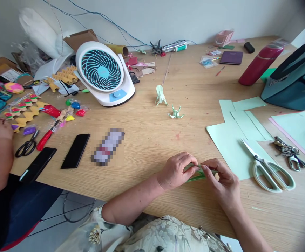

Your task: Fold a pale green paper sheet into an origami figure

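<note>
Your left hand (175,170) pinched the near-left end of a folded green paper (197,174) on the near table (152,140) edge; your right hand (222,176) gripped its right end. White scissors (269,167) lay just right.

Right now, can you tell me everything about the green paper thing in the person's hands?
The folded green paper is a small, narrow, flattened piece, pale green with a darker green edge, like origami paper partly folded. It lies low over the wooden table, near its front edge. The left hand and the right hand pinch it from both sides, fingertips meeting on top, so most of it is hidden. Its final shape cannot be told.
</note>
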The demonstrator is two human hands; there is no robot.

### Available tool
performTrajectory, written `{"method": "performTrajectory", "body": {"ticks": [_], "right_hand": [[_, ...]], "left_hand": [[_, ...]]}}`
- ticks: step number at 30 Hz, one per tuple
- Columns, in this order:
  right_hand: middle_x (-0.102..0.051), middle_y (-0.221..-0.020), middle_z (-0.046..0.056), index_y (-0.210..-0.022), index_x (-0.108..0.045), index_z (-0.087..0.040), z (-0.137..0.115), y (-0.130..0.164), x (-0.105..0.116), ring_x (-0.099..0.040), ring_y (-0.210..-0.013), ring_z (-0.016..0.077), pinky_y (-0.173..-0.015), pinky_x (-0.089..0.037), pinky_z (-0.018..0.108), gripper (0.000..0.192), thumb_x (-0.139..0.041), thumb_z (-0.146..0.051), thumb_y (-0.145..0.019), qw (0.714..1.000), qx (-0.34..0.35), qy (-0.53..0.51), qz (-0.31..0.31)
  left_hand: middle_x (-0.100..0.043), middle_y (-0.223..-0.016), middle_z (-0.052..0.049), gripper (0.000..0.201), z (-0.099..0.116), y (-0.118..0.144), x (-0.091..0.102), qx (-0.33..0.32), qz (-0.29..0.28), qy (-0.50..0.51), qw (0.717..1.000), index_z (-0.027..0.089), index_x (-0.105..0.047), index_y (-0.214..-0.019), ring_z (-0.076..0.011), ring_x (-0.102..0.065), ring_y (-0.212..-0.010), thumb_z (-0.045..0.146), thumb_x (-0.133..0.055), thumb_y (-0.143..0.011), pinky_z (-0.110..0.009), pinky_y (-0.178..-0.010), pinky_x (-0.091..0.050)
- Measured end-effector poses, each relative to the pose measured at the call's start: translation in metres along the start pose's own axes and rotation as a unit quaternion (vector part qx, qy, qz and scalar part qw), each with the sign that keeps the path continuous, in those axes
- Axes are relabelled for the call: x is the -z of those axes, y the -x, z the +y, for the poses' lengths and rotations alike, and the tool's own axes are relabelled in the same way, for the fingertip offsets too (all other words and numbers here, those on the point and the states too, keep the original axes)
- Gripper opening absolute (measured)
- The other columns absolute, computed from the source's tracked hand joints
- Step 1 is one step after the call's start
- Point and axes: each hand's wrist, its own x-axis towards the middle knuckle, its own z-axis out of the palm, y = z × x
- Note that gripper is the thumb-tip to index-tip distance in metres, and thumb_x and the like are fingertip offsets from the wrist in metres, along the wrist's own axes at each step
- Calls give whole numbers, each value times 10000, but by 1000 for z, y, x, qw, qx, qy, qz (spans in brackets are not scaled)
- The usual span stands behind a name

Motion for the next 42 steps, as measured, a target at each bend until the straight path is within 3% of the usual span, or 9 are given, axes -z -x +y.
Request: {"method": "performTrajectory", "body": {"ticks": [15,24,33,42], "right_hand": [[-624,-882,37,-911,-676,-257,3,-3,2,-580,-823,200,-716,-453,353,65,-647,-199,-907,999,53,2,7],[-602,-826,22,-826,-650,-249,5,-2,4,-553,-791,187,-676,-423,334,105,-637,-220,-926,999,11,-25,37],[-612,-832,24,-879,-659,-246,7,-2,3,-550,-765,179,-649,-427,319,44,-647,-245,-921,1000,15,-20,3],[-617,-802,24,-842,-652,-247,6,-2,4,-559,-740,182,-650,-434,325,93,-631,-268,-930,999,9,-43,8]], "left_hand": [[-646,-834,-40,136,-3,-2,0,-16,-14,-26,999,201,-531,-877,-172,-609,-817,245,-492,-1000,-292,-770,-494],[-675,-939,-63,100,-5,-2,3,-19,22,1,1000,200,-560,-896,-178,-629,-906,237,-531,-983,-313,-840,-513],[-652,-889,-55,112,-7,-3,3,-8,10,14,1000,197,-541,-888,-181,-615,-883,226,-507,-991,-310,-828,-502],[-645,-853,-44,132,-8,-1,3,-7,11,30,999,200,-554,-884,-170,-620,-839,265,-514,-992,-292,-790,-502]]}}
